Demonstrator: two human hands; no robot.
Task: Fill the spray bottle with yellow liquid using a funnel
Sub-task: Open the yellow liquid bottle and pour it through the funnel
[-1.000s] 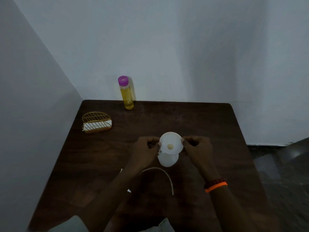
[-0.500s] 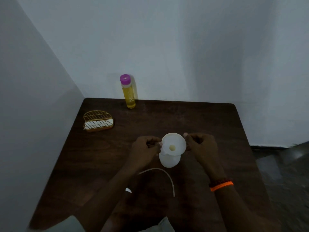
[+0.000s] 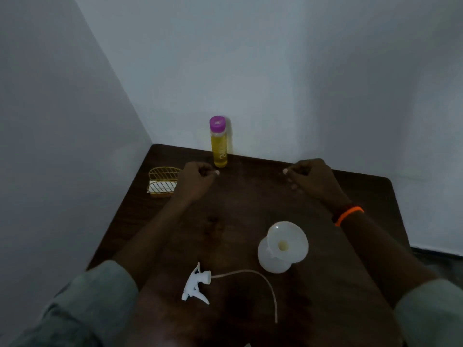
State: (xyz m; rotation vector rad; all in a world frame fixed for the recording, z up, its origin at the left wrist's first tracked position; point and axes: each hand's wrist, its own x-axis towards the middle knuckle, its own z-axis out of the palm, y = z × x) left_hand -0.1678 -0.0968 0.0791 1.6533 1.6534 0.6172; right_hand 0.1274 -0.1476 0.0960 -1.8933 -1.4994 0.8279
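Observation:
A white funnel [image 3: 288,242] sits in the neck of the white spray bottle [image 3: 271,264], which stands on the dark wooden table [image 3: 238,209]. Its white trigger sprayer head [image 3: 196,284] lies on the table to the left, with a long curved dip tube [image 3: 263,281]. A clear bottle of yellow liquid [image 3: 218,146] with a purple cap stands at the back by the wall. My left hand [image 3: 198,180] is curled, just left of the yellow bottle's base. My right hand [image 3: 308,177] is curled too, farther right. Neither holds anything.
A gold wire holder [image 3: 162,181] with a white item in it sits at the table's left edge, partly behind my left hand. Walls close the table in at the left and back. The table's right edge drops to the floor.
Both hands have let go of the funnel and moved away from it toward the back of the table. The funnel stays seated in the spray bottle. The camera has shifted.

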